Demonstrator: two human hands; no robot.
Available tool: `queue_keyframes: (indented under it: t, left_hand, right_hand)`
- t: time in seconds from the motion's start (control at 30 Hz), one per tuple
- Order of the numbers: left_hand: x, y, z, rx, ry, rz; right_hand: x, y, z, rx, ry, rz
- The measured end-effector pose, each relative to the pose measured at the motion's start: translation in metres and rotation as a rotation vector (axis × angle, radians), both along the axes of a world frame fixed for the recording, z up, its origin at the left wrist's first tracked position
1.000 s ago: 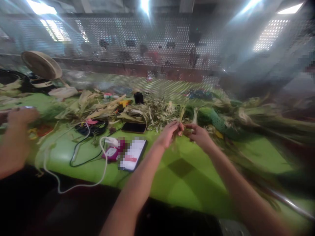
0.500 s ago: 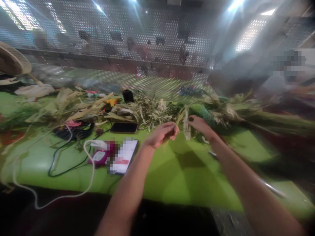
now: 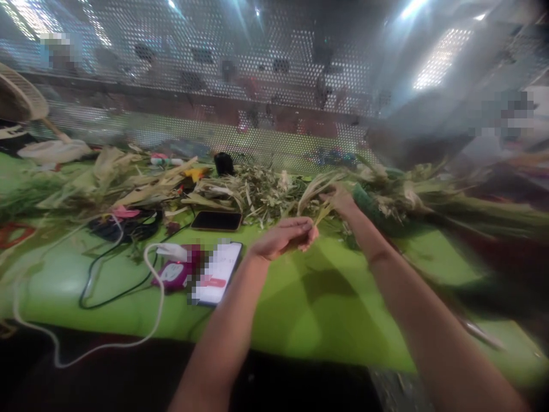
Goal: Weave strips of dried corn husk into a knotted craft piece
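Observation:
My left hand (image 3: pixel 287 237) is closed above the green tabletop, its fingers pinching a thin yellow-green leaf strip (image 3: pixel 323 213) that sticks up toward my right hand. Farther forward, my right hand (image 3: pixel 342 200) reaches over the edge of the plant pile, its fingers smeared by motion. A pale, dried husk-like strip (image 3: pixel 315 187) bends in an arc right beside its fingertips; whether they grip it is unclear. Behind both hands lies a heap of shredded pale leaves (image 3: pixel 270 197). A green mesh basket (image 3: pixel 363 201) stands just right of my right hand.
Left of my arm lie a lit phone (image 3: pixel 218 274), a purple box with a white plug (image 3: pixel 178 269), cables and a dark phone (image 3: pixel 217 220). Dried leaves (image 3: pixel 107 177) spread left, long stalks (image 3: pixel 450 200) right. A perforated metal screen (image 3: pixel 274 114) rises behind; a metal tool (image 3: pixel 482 335) lies right.
My right hand has moved forward and the pale strip, which hung between the hands, now arcs over the heap. My left hand has shifted slightly right, still pinching its leaf strip.

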State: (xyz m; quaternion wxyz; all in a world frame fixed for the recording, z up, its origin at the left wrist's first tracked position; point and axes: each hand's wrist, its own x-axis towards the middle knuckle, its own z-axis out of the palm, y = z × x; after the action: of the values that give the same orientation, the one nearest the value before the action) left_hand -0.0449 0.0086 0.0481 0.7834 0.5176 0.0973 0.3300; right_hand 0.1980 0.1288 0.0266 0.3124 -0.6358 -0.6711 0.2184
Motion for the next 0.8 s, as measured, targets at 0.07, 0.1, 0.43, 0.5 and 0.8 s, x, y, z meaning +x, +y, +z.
queue_keyframes:
  t: [0.07,0.1,0.43,0.5,0.8]
  left_hand:
    - [-0.003,0.0,0.002,-0.004,-0.008,0.024]
    - [-0.004,0.001,0.002,-0.002,-0.015,0.042]
    - [-0.012,0.009,-0.002,-0.001,-0.068,0.1]
    - [-0.015,0.013,-0.004,-0.007,-0.062,0.131]
    - [-0.035,0.026,0.006,-0.112,-0.239,0.495]
  right_hand:
    - [0.011,-0.014,0.0,-0.073,-0.147,-0.009]
    - [0.018,-0.023,0.0,-0.102,-0.196,0.001]
    - [0.054,-0.088,-0.011,-0.1,-0.512,0.046]
    - [0.055,-0.086,-0.01,-0.091,-0.472,-0.014]
    - [0.075,-0.086,0.006,-0.123,-0.297,-0.137]
